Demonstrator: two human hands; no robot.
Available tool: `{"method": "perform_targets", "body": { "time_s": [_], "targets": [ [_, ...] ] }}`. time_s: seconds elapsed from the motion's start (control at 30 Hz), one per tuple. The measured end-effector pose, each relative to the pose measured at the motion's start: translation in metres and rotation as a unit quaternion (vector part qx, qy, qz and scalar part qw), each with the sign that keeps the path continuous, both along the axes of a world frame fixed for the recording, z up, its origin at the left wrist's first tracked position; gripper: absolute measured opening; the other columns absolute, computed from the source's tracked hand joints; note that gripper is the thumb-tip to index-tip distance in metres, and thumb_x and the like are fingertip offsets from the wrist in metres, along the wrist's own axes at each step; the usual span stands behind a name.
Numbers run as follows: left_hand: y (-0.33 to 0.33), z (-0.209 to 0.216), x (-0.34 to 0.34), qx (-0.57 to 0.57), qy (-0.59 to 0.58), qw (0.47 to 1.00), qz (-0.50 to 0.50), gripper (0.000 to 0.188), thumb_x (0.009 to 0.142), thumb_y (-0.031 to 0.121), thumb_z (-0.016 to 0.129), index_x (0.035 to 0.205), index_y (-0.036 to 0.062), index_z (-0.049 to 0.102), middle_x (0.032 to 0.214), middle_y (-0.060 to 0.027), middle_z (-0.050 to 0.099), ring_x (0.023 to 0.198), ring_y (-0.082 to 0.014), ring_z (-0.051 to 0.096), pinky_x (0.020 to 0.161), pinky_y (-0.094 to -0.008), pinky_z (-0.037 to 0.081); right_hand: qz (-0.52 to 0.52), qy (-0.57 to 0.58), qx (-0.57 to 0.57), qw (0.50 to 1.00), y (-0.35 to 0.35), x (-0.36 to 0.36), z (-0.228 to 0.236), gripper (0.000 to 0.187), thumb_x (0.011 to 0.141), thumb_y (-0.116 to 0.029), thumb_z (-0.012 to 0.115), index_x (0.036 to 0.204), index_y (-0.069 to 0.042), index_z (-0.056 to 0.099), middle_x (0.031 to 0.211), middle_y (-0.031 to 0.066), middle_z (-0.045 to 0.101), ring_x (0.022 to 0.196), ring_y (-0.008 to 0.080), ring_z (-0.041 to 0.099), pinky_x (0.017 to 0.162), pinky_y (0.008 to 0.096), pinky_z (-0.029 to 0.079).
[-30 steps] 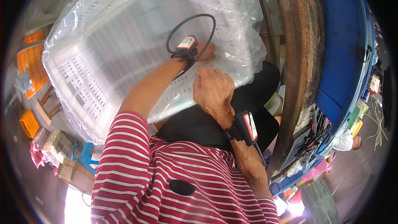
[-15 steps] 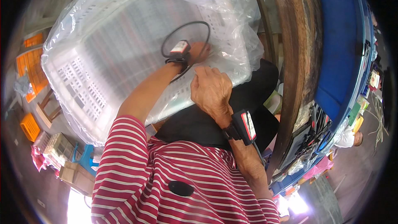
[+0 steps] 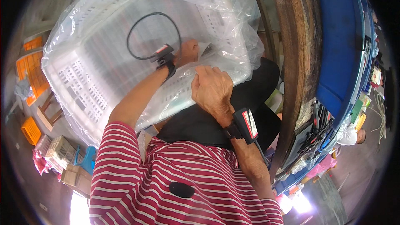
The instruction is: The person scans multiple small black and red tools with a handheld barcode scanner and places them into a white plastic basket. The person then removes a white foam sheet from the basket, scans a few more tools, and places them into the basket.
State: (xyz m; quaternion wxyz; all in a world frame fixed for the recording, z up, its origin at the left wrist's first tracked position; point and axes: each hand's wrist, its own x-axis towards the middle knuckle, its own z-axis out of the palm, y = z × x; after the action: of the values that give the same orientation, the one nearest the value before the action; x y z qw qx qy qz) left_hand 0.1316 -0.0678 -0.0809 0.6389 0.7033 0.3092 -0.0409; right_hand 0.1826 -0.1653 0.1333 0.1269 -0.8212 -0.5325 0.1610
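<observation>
A large white plastic crate [image 3: 85, 96] with slotted walls stands before me, lined and draped with a clear plastic bag [image 3: 250, 16]. Inside its near right part is my left hand [image 3: 187, 53], fingers curled and partly hidden. Right beside those fingers lies a small, pale and dark item [image 3: 205, 50], too unclear to name. My right hand [image 3: 212, 85] is closed at the crate's near rim, pinching the edge of the clear bag. Each wrist carries a strapped black device, and a black cable [image 3: 129, 37] loops over the crate from the left one.
A thick worn wooden beam [image 3: 293, 58] runs along my right, with a blue tray [image 3: 339, 37] beyond it. Dark tools [image 3: 314, 129] lie near its lower end. Orange crates [image 3: 31, 129], a cardboard box [image 3: 75, 177] and a blue stool [image 3: 86, 160] stand to the left.
My left hand has moved left and slightly back inside the crate, its cable loop shifting with it. The small item beside it now shows. My right hand stays put.
</observation>
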Motion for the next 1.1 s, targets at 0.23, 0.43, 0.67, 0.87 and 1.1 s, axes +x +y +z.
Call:
{"method": "perform_targets", "body": {
  "time_s": [0.23,0.43,0.67,0.87,1.1],
  "targets": [
    [0.007,0.021,-0.008,-0.177,-0.046,0.977,0.108,0.016,0.083,0.011,0.047,0.074,-0.0018,0.049,0.062,-0.0116,0.056,0.055,-0.0184,0.060,0.051,-0.0300,0.048,0.004,-0.001,0.000,1.000,0.000,0.001,0.000,0.008,0.069,-0.009,0.060,0.076,-0.006,0.056,0.068,0.0078,0.056,0.061,0.0274,0.055,0.053,0.0387,0.042],
    [0.001,0.015,0.002,-0.048,-0.046,0.998,0.009,0.018,0.085,0.013,0.047,0.077,-0.0021,0.051,0.066,-0.0111,0.058,0.060,-0.0182,0.060,0.054,-0.0314,0.048,-0.004,-0.005,0.017,1.000,-0.001,-0.001,-0.002,0.007,0.069,-0.008,0.060,0.073,-0.007,0.055,0.067,0.0080,0.056,0.061,0.0273,0.055,0.053,0.0385,0.042],
    [-0.007,0.019,0.002,0.141,-0.021,0.986,-0.085,0.016,0.084,0.016,0.048,0.082,0.0015,0.054,0.073,-0.0132,0.059,0.067,-0.0250,0.058,0.061,-0.0375,0.045,0.001,-0.012,0.015,1.000,-0.002,0.000,-0.002,0.007,0.068,-0.009,0.060,0.072,-0.007,0.055,0.068,0.0081,0.057,0.063,0.0277,0.055,0.054,0.0391,0.042],
    [-0.006,0.019,-0.038,0.278,0.048,0.958,-0.056,0.013,0.081,0.018,0.050,0.078,0.0057,0.054,0.075,-0.0125,0.057,0.069,-0.0299,0.056,0.059,-0.0393,0.044,-0.006,-0.013,0.035,0.999,-0.004,-0.001,-0.005,0.006,0.069,-0.011,0.059,0.071,-0.008,0.054,0.068,0.0084,0.057,0.065,0.0275,0.056,0.056,0.0393,0.043],
    [0.017,0.015,-0.041,0.292,0.091,0.951,-0.038,0.027,0.076,0.033,0.056,0.080,0.0062,0.054,0.078,-0.0116,0.057,0.071,-0.0279,0.053,0.059,-0.0375,0.042,-0.005,-0.019,0.045,0.999,-0.009,-0.003,-0.010,0.007,0.070,-0.014,0.057,0.071,-0.007,0.054,0.068,0.0094,0.059,0.063,0.0264,0.058,0.058,0.0397,0.045]
  ]
}}
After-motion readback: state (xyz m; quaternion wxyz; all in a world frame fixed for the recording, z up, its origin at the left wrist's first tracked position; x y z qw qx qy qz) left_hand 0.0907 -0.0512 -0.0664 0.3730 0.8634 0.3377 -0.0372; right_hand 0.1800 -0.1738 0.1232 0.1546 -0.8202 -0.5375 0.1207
